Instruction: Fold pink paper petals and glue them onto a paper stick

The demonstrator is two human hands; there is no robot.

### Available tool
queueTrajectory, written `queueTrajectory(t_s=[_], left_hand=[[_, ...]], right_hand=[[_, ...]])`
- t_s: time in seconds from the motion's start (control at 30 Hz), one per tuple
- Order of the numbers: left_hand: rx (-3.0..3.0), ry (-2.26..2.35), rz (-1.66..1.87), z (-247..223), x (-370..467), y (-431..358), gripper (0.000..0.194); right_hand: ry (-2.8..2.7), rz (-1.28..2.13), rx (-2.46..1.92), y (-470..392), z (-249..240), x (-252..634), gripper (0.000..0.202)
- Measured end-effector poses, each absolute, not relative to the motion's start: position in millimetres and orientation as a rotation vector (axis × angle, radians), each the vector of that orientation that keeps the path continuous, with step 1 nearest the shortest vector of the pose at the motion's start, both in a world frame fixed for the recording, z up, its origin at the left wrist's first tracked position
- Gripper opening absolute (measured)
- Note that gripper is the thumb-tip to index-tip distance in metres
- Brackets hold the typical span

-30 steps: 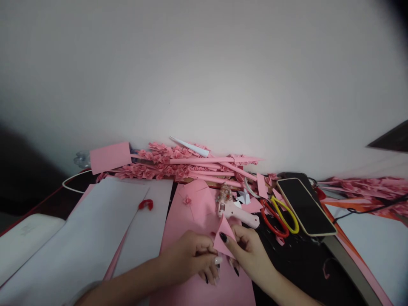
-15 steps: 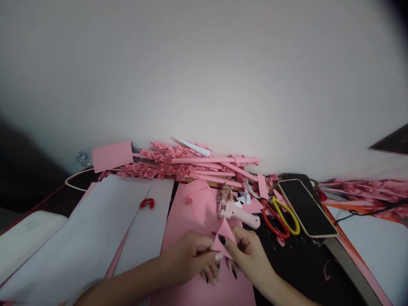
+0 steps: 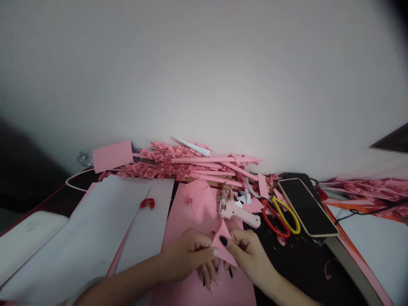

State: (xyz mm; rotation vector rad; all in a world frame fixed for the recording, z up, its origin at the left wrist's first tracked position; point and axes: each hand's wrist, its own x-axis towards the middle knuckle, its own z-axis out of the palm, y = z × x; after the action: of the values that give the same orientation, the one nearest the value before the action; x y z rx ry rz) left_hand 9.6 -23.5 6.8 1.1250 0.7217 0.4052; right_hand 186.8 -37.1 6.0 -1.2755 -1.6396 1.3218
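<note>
- Above the large pink sheet [image 3: 204,293], the folded pink piece [image 3: 224,246] is pinched between nearly closed thumbs and fingers of the left hand [image 3: 191,257] and right hand [image 3: 250,255].
- Beyond the piece, the glue gun [image 3: 237,211] is laid.
- Right of it, scissors [image 3: 280,216] and phone [image 3: 307,207] are placed.

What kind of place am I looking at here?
Likely a paper-craft worktable against a wall: there are pink paper flowers, a glue gun and scissors.
</note>
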Motion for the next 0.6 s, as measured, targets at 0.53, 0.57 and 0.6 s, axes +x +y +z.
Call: queueTrajectory(t_s=[0.53,0.57,0.6], left_hand=[[1.024,0.692,0.523,10,-1,-7,0.033],[1.028,0.697,0.532,10,-1,-6,0.033],[1.031,0.700,0.542,9,-2,-6,0.034]], right_hand=[[-1.615,1.523,-1.301,-30,9,191,0.050],[-1.615,1.557,-1.288,-30,9,191,0.049],[-1.617,1.580,-1.279,-30,9,192,0.048]])
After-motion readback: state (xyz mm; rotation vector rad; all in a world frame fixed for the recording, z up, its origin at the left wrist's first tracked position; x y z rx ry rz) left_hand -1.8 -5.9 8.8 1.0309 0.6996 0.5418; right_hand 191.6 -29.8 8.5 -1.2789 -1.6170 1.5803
